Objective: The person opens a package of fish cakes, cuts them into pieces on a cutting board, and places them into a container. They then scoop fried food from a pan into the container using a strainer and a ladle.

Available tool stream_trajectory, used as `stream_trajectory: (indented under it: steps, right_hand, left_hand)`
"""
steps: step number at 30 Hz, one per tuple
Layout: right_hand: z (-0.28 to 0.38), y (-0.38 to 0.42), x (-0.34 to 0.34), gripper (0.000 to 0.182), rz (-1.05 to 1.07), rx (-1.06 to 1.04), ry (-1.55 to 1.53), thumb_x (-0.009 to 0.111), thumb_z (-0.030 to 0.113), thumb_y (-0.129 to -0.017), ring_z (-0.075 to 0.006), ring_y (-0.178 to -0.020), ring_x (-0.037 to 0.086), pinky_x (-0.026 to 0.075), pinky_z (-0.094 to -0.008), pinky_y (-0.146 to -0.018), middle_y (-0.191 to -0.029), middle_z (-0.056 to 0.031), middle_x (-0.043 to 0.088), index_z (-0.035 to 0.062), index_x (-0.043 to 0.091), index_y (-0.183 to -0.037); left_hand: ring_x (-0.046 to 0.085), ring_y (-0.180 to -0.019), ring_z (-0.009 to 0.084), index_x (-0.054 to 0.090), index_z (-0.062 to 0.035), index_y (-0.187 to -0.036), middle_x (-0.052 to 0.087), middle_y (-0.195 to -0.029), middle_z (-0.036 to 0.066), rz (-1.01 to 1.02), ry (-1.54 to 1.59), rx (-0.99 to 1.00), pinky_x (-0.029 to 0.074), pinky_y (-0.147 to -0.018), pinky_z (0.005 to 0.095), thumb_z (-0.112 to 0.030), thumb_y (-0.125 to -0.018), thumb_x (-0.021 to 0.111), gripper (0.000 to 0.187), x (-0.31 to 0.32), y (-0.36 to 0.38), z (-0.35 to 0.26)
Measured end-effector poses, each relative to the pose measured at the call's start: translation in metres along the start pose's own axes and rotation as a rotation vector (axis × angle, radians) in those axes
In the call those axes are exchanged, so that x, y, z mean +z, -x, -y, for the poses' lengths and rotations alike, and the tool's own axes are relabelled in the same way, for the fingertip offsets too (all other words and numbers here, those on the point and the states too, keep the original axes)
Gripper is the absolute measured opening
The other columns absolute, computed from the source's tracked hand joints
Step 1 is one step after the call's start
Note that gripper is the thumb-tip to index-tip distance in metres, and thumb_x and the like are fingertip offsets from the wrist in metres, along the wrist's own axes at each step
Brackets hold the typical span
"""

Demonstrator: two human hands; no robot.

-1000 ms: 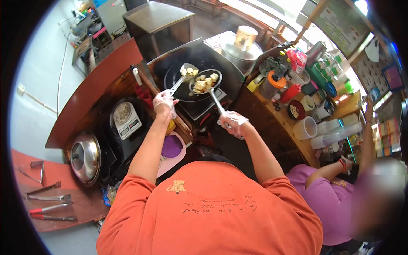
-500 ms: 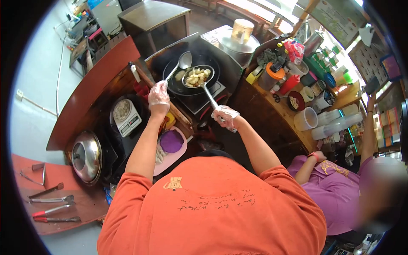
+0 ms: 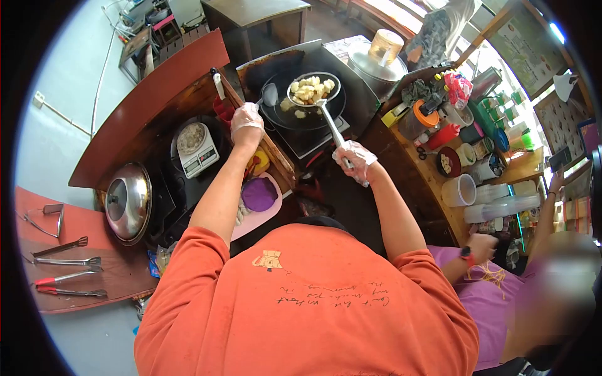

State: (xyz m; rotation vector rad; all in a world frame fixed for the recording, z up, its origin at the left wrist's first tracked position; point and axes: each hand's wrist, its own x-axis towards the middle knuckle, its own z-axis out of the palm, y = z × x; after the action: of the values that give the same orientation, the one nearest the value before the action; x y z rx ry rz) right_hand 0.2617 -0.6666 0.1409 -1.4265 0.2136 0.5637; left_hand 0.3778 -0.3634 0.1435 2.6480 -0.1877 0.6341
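Observation:
My left hand (image 3: pixel 247 123), in a clear plastic glove, is closed around the handle of a metal spatula (image 3: pixel 269 96). The spatula's head is at the left side of a dark wok (image 3: pixel 337 108). In my right hand (image 3: pixel 355 163), also gloved, is the long handle of a round skimmer (image 3: pixel 339 88). The skimmer is raised above the wok, heaped with pale golden fried pieces (image 3: pixel 310 90). A few more pieces (image 3: pixel 300 114) lie below in the wok.
A kitchen scale (image 3: pixel 199 159) and a lidded pan (image 3: pixel 119 202) stand left. Tongs (image 3: pixel 69 260) lie on a red shelf. Beyond the wok is a lidded pot (image 3: pixel 379 70). A co-worker in purple (image 3: pixel 433 252) is beside a counter with tubs and a red bottle (image 3: pixel 445 133).
The skimmer with the fried pieces has risen and moved away from me over the wok. The spatula's head has dropped toward the wok's left side. The co-worker's near hand has shifted.

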Motion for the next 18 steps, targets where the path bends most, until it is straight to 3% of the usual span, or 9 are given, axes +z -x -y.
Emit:
stream_trajectory:
  steps: [3, 5, 7, 8, 9, 11, 13, 15, 18]
  right_hand:
    - [0.009, 0.003, -0.003, 0.014, 0.015, -0.032, -0.026, 0.064, 0.019, -0.075, -0.0125, -0.047, 0.043, 0.032, -0.0266, -0.039, -0.062, -0.0022, 0.05, 0.0067, 0.058, -0.074]
    - [0.019, 0.012, 0.0, 0.015, -0.009, -0.019, -0.031, 0.065, 0.019, -0.074, -0.0125, -0.048, 0.044, 0.032, -0.0268, -0.039, -0.062, -0.0022, 0.051, 0.0065, 0.058, -0.073]
    - [0.025, 0.016, -0.001, 0.014, 0.01, -0.041, -0.002, 0.065, 0.019, -0.074, -0.0124, -0.047, 0.043, 0.032, -0.0269, -0.039, -0.062, -0.0023, 0.051, 0.0064, 0.058, -0.074]
    - [0.026, 0.017, 0.0, 0.014, -0.024, -0.04, 0.004, 0.065, 0.018, -0.074, -0.0121, -0.047, 0.043, 0.032, -0.0266, -0.039, -0.062, -0.0023, 0.05, 0.0068, 0.057, -0.073]
    - [0.028, 0.019, 0.0, 0.014, -0.021, -0.04, 0.009, 0.065, 0.018, -0.074, -0.0121, -0.047, 0.043, 0.032, -0.0266, -0.039, -0.062, -0.0023, 0.05, 0.0068, 0.057, -0.073]
    - [0.03, 0.023, -0.003, 0.015, 0.02, -0.071, -0.048, 0.064, 0.017, -0.074, -0.0115, -0.046, 0.042, 0.031, -0.0259, -0.038, -0.061, -0.0023, 0.049, 0.007, 0.054, -0.071]
    - [0.034, 0.029, -0.004, 0.015, -0.018, -0.062, -0.007, 0.063, 0.017, -0.074, -0.0114, -0.046, 0.042, 0.031, -0.0259, -0.038, -0.06, -0.0023, 0.048, 0.0069, 0.053, -0.07]
    - [0.037, 0.037, -0.003, 0.016, -0.051, -0.055, 0.038, 0.063, 0.016, -0.074, -0.0112, -0.046, 0.042, 0.03, -0.0259, -0.037, -0.06, -0.0023, 0.048, 0.0068, 0.052, -0.069]
    - [0.036, 0.045, -0.007, 0.014, -0.063, -0.052, 0.058, 0.061, 0.017, -0.073, -0.0122, -0.044, 0.042, 0.03, -0.0267, -0.036, -0.059, -0.0027, 0.048, 0.0062, 0.053, -0.069]
  left_hand:
    - [0.068, -0.083, 0.0386, 0.069, -0.0019, -0.083, 0.069, -0.085, 0.02, 0.019, 0.05, -0.182, 0.054, -0.076, 0.0437, -0.011, -0.086, 0.055, 0.017, 0.012, 0.0, 0.009]
    - [0.07, -0.079, 0.0342, 0.068, 0.0033, -0.081, 0.07, -0.077, 0.019, 0.031, 0.08, -0.189, 0.058, -0.069, 0.0409, -0.015, -0.09, 0.055, 0.024, 0.015, 0.002, 0.008]
    - [0.071, -0.077, 0.0276, 0.067, 0.0035, -0.083, 0.068, -0.076, 0.015, 0.098, 0.856, -0.839, 0.06, -0.06, 0.0388, -0.016, -0.094, 0.054, 0.026, 0.024, -0.001, 0.004]
    - [0.067, -0.069, 0.0246, 0.065, 0.0002, -0.09, 0.064, -0.08, 0.013, 0.003, 1.093, -0.882, 0.06, -0.051, 0.0394, -0.016, -0.096, 0.055, 0.02, 0.043, -0.001, 0.01]
    - [0.067, -0.069, 0.0246, 0.065, 0.0002, -0.09, 0.064, -0.08, 0.013, -0.003, 1.096, -0.884, 0.06, -0.051, 0.0394, -0.016, -0.096, 0.055, 0.02, 0.056, -0.001, 0.011]
    - [0.053, -0.047, 0.0179, 0.057, -0.0026, -0.078, 0.05, -0.066, 0.004, -0.151, 1.375, -1.061, 0.062, -0.048, 0.0395, -0.014, -0.095, 0.059, 0.02, 0.071, -0.002, 0.002]
    - [0.054, -0.05, 0.0211, 0.056, -0.0034, -0.082, 0.051, -0.074, 0.008, -0.213, 1.471, -1.12, 0.062, -0.049, 0.0442, -0.006, -0.091, 0.063, 0.012, 0.076, -0.002, -0.009]
    - [0.056, -0.052, 0.0219, 0.057, -0.001, -0.087, 0.054, -0.078, 0.01, -0.254, 1.522, -1.234, 0.062, -0.048, 0.043, -0.005, -0.09, 0.065, 0.009, 0.089, -0.009, -0.016]
    - [0.059, -0.056, 0.0246, 0.058, 0.0037, -0.102, 0.059, -0.092, 0.015, -0.271, 1.566, -1.287, 0.062, -0.046, 0.0404, -0.006, -0.089, 0.065, 0.017, 0.107, -0.011, -0.024]
